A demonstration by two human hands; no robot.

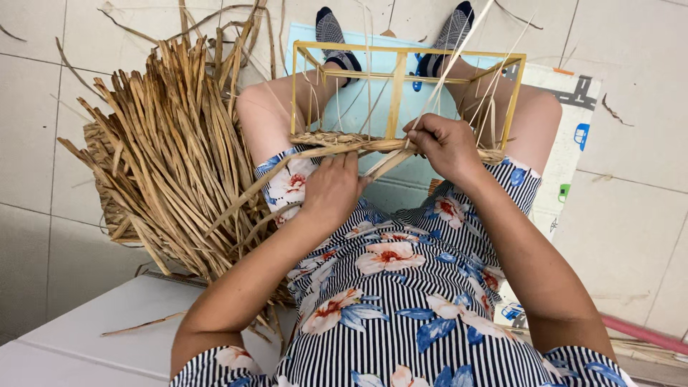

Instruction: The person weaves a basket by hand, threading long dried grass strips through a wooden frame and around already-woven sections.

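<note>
Many dried straw strips (168, 143) lie heaped on the tiled floor (631, 215), to the left of the knees. On the lap rests a yellow frame (396, 79); a woven braid (337, 143) runs left to right along its near edge. Left hand (331, 188) presses loose strands below it; right hand (444, 145) pinches the braid.

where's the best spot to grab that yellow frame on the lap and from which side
Probably the yellow frame is best taken by its bare upright posts, from the outer left and right sides. They stand clear, while the near bottom rail is wrapped in woven straw and covered by the left hand and right hand, and loose strands cross the middle.
</note>
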